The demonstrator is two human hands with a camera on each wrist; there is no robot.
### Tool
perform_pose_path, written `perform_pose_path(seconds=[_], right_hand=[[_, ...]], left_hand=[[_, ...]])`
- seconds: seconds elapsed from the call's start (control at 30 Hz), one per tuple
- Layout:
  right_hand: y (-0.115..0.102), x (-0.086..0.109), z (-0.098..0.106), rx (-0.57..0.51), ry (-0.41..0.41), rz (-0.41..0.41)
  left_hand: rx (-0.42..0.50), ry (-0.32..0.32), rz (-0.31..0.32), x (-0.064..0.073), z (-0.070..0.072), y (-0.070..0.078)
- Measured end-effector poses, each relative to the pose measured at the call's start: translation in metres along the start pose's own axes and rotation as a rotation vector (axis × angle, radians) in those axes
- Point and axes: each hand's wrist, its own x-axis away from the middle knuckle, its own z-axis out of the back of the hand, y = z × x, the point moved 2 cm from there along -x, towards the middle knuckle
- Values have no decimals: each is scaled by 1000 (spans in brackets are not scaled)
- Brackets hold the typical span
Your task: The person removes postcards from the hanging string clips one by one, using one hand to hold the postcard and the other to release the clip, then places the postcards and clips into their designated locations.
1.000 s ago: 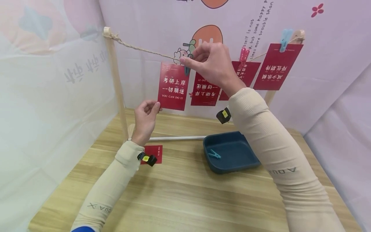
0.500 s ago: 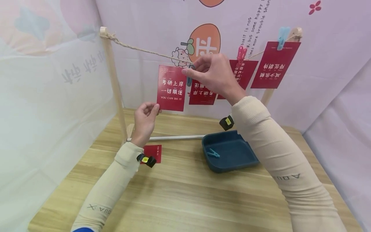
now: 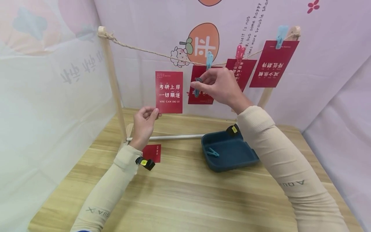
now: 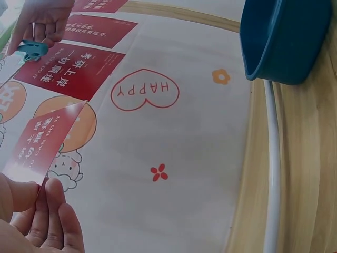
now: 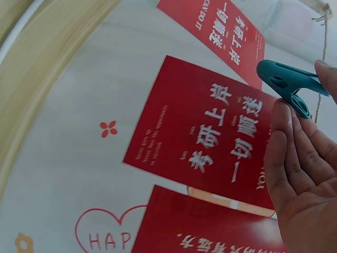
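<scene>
My left hand (image 3: 144, 125) pinches a red printed card (image 3: 169, 92) by its lower left corner and holds it upright below the twine (image 3: 145, 51). Between the thumb and fingers of my right hand (image 3: 223, 85) is a teal clothespin (image 5: 287, 79), its jaws gripping nothing. That clothespin overlaps a hanging red card (image 3: 200, 72) in the head view, to the right of the held card. A light blue clothespin (image 3: 209, 59) fixes this hanging card to the twine. Further right hang another card (image 3: 242, 71) under a pink clothespin (image 3: 240, 54) and one (image 3: 273, 64) under a light blue clothespin (image 3: 281, 37).
The twine runs between two wooden posts, the left post (image 3: 112, 77) close to my left hand. A dark blue tray (image 3: 229, 166) with a teal clothespin (image 3: 213, 152) inside stands on the wooden table. A white rod (image 3: 176, 137) and another red card (image 3: 152, 153) lie nearby.
My right hand has moved down and slightly right with the clothespin, away from the twine and the held card's top corner. The held card has dropped slightly; the hanging card's light blue clothespin now shows.
</scene>
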Motion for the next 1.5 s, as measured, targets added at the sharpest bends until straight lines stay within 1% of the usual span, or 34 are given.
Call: perform_pose_path(seconds=[0.1,0.23,0.37,0.47,0.6,0.97,1.17,1.3,1.5], right_hand=[[6,3,-2,0,-7,-15],[13,8,-6,11,-12,-23],[21,10,-9,17,-16,-26],[29,13,-12,18,-25,-35],[41,17,-16,29,-44,-59],[66,31,-21,34,-76,-104],[80,37,-24,56,-97,-103],[88,39,-26,68,-120,-99],[97,40,-30,78,-131,-47]], left_hand=[[8,3,5,0,1,-3],[-7,-7,15,1,2,-6],[-13,-14,12,2,3,-8],[-1,-21,11,3,4,-9],[6,-30,31,5,6,-13],[-52,-38,71,8,11,-21],[-72,-49,96,11,12,-29],[-73,-52,99,14,14,-34],[-95,-53,105,15,15,-37]])
